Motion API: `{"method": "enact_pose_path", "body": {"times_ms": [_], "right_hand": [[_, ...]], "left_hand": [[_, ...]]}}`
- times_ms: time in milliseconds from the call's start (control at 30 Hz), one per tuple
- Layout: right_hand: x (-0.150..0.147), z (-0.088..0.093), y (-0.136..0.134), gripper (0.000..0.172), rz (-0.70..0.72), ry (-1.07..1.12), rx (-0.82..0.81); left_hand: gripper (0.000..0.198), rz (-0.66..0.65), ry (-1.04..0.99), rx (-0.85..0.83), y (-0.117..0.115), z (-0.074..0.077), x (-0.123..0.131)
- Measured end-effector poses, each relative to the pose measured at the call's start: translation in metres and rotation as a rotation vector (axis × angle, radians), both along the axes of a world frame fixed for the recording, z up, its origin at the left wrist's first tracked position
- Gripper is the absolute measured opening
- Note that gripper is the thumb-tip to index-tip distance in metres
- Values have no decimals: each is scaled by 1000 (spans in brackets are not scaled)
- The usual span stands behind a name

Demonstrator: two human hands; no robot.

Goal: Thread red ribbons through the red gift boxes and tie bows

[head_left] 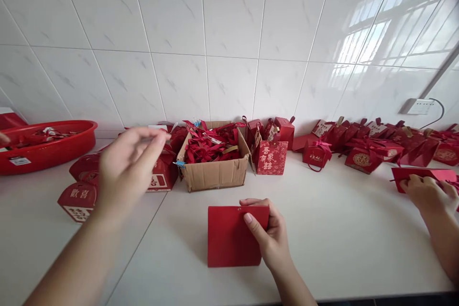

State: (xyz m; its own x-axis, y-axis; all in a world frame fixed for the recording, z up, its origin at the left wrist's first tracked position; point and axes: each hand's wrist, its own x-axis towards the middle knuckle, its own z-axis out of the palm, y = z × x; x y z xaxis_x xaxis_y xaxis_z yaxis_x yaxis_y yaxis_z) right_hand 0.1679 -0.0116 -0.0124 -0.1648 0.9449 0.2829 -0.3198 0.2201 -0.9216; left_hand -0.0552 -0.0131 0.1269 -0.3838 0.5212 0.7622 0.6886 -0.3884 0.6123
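Observation:
My right hand [273, 234] grips a plain red gift box [231, 241] by its upper right corner, thumb on the near face. A small hole shows near the top edge of that face. In the air to the left is my left hand [131, 165], slightly blurred, with thumb and fingertips pinched together; whatever may be between them is too small to make out. Behind it stand red gift boxes with white characters [77, 201]. A cardboard box [215, 174] full of dark red ribbons [211, 142] lies beyond my hands.
At the far left stands a red plastic basin [53, 150], with part of another person's hand over it. Several ribboned red boxes [364, 155] line the tiled wall. On the right, another person's hand [432, 196] holds a red box [401, 177]. A socket [418, 106] is on the wall.

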Motion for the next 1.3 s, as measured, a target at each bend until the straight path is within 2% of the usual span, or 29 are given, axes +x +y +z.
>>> {"method": "enact_pose_path", "body": {"times_ms": [67,133,233,300,400,533,667,867,1067,1300], "right_hand": [[0,0,1,21,14,12,-8],[0,-1,1,21,9,10,0],[0,-2,1,22,-12,8,18],[0,-2,0,22,-22,5,31],[0,-1,-2,19,-29,5,40],[-1,-1,-2,18,-23,4,36],[-3,0,1,20,-7,15,28],[-4,2,2,22,10,23,52],[-7,0,-1,27,-46,102,-15],[-9,1,-2,28,-39,116,-40]], "left_hand": [[30,61,162,-199,35,18,-5],[29,9,371,-500,74,23,-7],[10,-64,524,-760,126,11,-4],[12,-71,603,-905,149,-1,1],[22,-75,682,-1044,171,-15,13],[27,-53,724,-1112,192,-22,29],[30,26,723,-1084,214,-24,35],[30,-32,775,-1011,238,-29,34],[30,-43,756,-1102,251,-42,25],[29,-16,701,-1125,248,-53,5]]}}
